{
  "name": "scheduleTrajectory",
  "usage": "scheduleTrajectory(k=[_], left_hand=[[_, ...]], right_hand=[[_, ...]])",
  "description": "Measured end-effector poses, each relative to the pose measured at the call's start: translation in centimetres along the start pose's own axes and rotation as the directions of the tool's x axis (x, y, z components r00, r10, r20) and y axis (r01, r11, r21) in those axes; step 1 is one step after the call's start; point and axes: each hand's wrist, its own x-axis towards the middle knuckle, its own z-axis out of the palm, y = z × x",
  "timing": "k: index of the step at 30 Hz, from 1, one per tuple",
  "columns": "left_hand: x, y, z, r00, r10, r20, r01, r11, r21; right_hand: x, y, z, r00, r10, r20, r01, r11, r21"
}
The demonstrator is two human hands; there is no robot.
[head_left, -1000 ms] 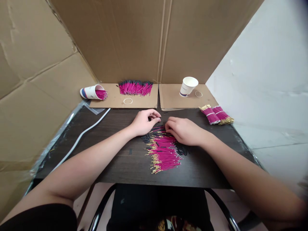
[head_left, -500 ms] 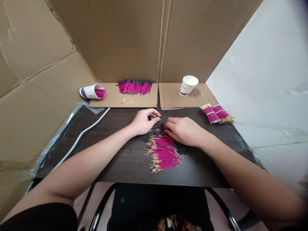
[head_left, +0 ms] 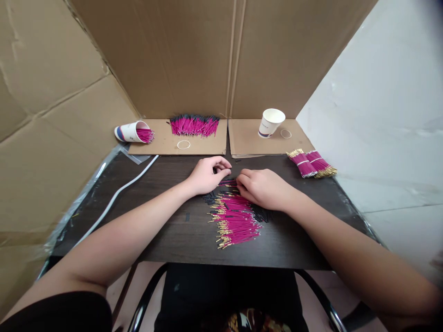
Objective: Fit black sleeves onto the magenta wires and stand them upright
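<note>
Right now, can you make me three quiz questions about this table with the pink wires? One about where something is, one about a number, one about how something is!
1. Where is the loose pile of pink wires?
A. under the hands
B. inside the standing cup
C. on the floor

2. How many tied bundles lie at the table's right edge?
A. five
B. two
C. none

3. How is the paper cup on the left?
A. upright
B. crushed flat
C. tipped on its side

Answers: 1 A, the left hand and right hand rest on its far end. 2 B, two banded bundles lie side by side. 3 C, its mouth faces sideways with wires inside.
</note>
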Motion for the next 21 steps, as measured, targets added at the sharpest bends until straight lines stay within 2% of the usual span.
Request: scheduleTrajectory(k=[6, 12, 15, 21], left_hand=[[-0.2, 0.0, -0.2, 1.000, -0.014, -0.007, 0.014, 1.000, -0.013], [-0.5, 0.1, -0.6, 0.998, -0.050, -0.024, 0.049, 0.997, -0.055], [-0.6, 0.2, -0.9, 0.997, -0.069, -0.043, 0.063, 0.991, -0.121], [-0.6, 0.1, -1.1, 0.992, -0.096, -0.083, 0.085, 0.988, -0.126]], right_hand=[[-0.2, 0.0, -0.3, 1.000, 0.005, -0.004, -0.005, 0.997, 0.081], [-0.3, -0.3, -0.8, 0.996, 0.073, 0.050, -0.079, 0.986, 0.149], [-0.2, -0.8, -1.2, 0.992, 0.110, 0.059, -0.116, 0.988, 0.104], [0.1, -2.0, -1.6, 0.992, 0.109, 0.062, -0.112, 0.993, 0.045]])
